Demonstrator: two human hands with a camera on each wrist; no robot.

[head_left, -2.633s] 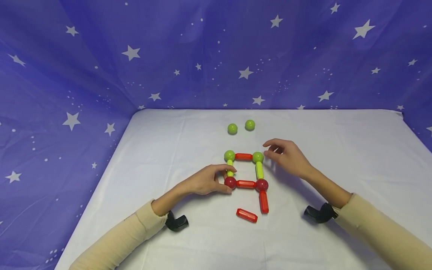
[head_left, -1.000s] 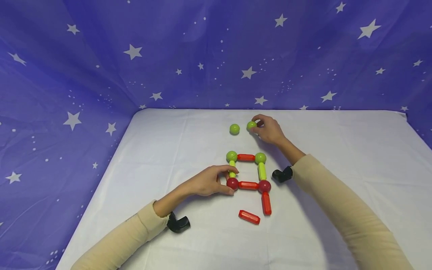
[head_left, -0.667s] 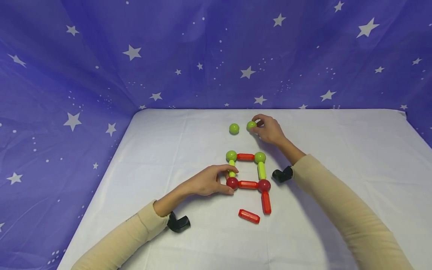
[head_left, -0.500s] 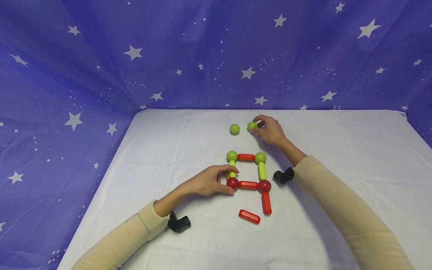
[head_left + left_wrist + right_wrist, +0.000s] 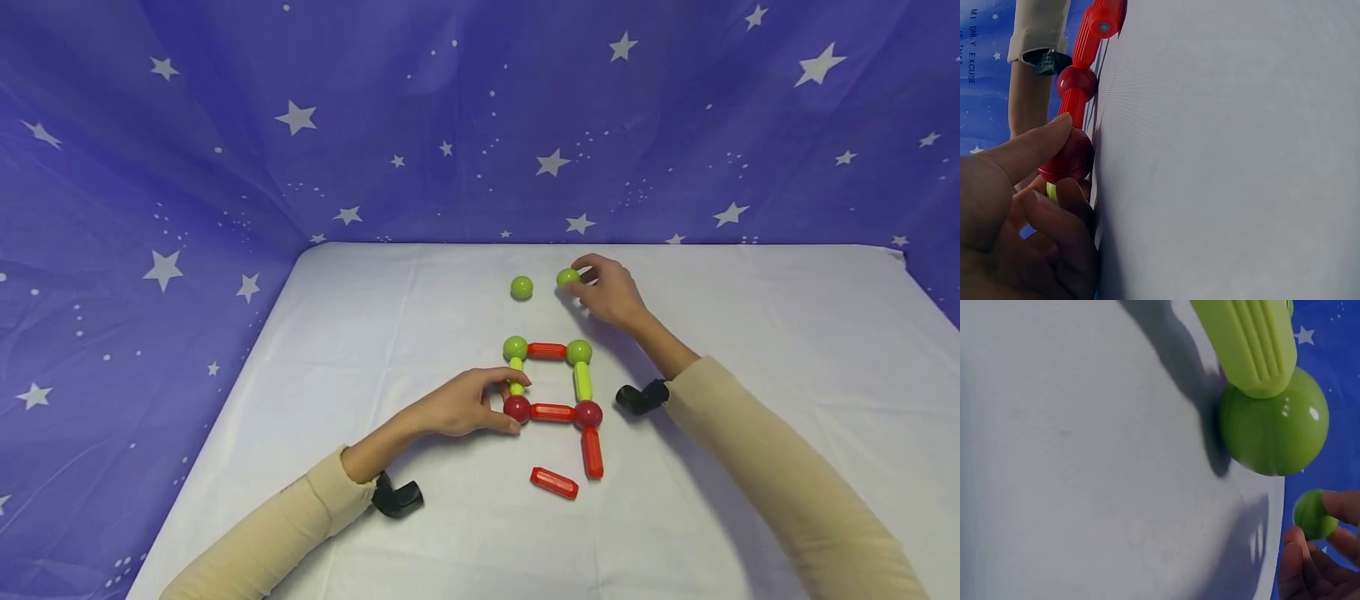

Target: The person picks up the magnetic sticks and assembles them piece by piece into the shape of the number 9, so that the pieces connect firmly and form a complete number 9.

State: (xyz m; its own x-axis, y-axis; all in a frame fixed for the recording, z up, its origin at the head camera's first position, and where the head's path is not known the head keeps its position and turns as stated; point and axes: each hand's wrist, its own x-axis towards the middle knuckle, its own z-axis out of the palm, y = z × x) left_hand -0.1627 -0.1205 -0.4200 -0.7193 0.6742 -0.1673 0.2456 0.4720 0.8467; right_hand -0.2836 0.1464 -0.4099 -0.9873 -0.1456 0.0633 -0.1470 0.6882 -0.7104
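My left hand (image 5: 463,403) holds the left red ball (image 5: 517,409), thumb and fingers on either side of it. That ball is a corner of a flat square frame of balls and short rods. A red rod (image 5: 552,412) joins it to a second red ball (image 5: 588,415); two lime rods (image 5: 582,381) run back to green balls (image 5: 515,347), joined by another red rod (image 5: 547,351). Farther back, my right hand (image 5: 613,295) pinches a loose green ball (image 5: 567,278) between thumb and fingers. In the right wrist view, fingertips close round this green ball (image 5: 1315,514).
Another loose green ball (image 5: 521,287) sits behind the frame. One red rod (image 5: 592,453) extends toward me from the right red ball. A loose red rod (image 5: 554,483) lies nearer me on the white-covered table (image 5: 360,333). A blue star-printed cloth (image 5: 480,125) hangs behind.
My right hand went from beside the frame's back-right corner to the loose green ball, took hold of it, and has shifted it slightly right. The left hand stays at the red ball.
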